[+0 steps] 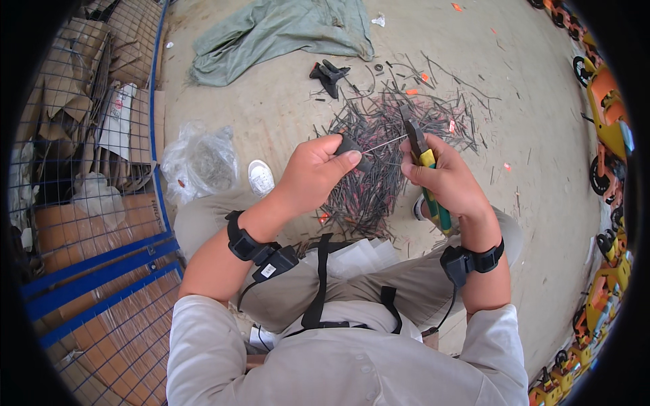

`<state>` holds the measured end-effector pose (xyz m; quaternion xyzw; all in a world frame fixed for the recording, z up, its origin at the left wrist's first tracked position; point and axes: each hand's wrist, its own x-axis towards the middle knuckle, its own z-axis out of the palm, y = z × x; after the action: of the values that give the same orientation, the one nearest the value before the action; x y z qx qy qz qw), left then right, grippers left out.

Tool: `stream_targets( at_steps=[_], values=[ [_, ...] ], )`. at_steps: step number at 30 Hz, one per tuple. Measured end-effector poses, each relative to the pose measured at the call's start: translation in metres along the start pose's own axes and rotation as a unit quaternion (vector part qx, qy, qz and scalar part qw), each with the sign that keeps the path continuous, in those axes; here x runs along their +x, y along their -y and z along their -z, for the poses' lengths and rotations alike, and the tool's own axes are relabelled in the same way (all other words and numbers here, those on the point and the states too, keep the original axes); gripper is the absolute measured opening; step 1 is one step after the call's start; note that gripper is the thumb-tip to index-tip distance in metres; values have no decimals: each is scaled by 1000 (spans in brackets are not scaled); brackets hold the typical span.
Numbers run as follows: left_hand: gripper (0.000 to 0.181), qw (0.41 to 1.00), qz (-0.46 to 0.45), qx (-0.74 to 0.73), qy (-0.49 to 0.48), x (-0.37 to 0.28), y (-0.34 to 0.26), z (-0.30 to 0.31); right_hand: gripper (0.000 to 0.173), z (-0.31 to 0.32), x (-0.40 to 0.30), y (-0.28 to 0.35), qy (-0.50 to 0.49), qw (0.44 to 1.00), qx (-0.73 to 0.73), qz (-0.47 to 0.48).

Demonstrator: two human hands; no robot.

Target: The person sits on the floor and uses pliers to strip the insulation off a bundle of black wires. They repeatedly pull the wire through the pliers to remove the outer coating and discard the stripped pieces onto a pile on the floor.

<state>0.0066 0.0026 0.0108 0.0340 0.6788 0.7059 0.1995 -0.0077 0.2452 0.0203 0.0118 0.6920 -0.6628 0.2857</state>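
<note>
My left hand (314, 175) pinches a short black piece (349, 146) between thumb and fingers. A thin, shiny wire (384, 144) runs from it towards my right hand. Combination pliers (429, 163) with green and yellow handles rest in my right hand (449, 177), jaws pointing up and away from me. The wire's far end meets the pliers and my right fingertips; whether the jaws grip it cannot be made out. Below both hands, a heap of stripped black cable sheathing (373, 195) with reddish bits covers the floor between my legs.
Beyond the heap are a black glove-like item (329, 77) and a green cloth (284, 38). A clear plastic bag of tangled wire (205, 157) sits at left, beside a blue mesh cage (158, 172) holding cardboard. Yellow and orange ride-on toys (607, 116) line the right.
</note>
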Motion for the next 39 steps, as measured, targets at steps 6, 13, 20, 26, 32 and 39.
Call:
stream_targets(
  at_steps=[6, 13, 20, 26, 32, 39],
  values=[
    [15, 1000, -6, -21, -8, -2, 4, 3, 26, 7, -1, 5, -58, 998, -14, 29],
    [18, 999, 9, -26, -36, -8, -2, 8, 29, 32, -4, 9, -208, 977, 18, 31],
    [24, 994, -6, -52, -100, 2, 13, 30, 34, 60, -15, 14, -165, 982, 86, 42],
    [22, 996, 17, -61, -63, 13, 16, 13, 38, -23, -6, -11, 119, 984, 104, -80],
    [21, 1000, -7, -13, -7, 11, 21, -2, 36, -34, 4, -16, 117, 991, 44, -56],
    [25, 995, 25, 89, 27, 12, 34, -5, 31, -38, 5, -26, 73, 996, -5, -46]
  ],
)
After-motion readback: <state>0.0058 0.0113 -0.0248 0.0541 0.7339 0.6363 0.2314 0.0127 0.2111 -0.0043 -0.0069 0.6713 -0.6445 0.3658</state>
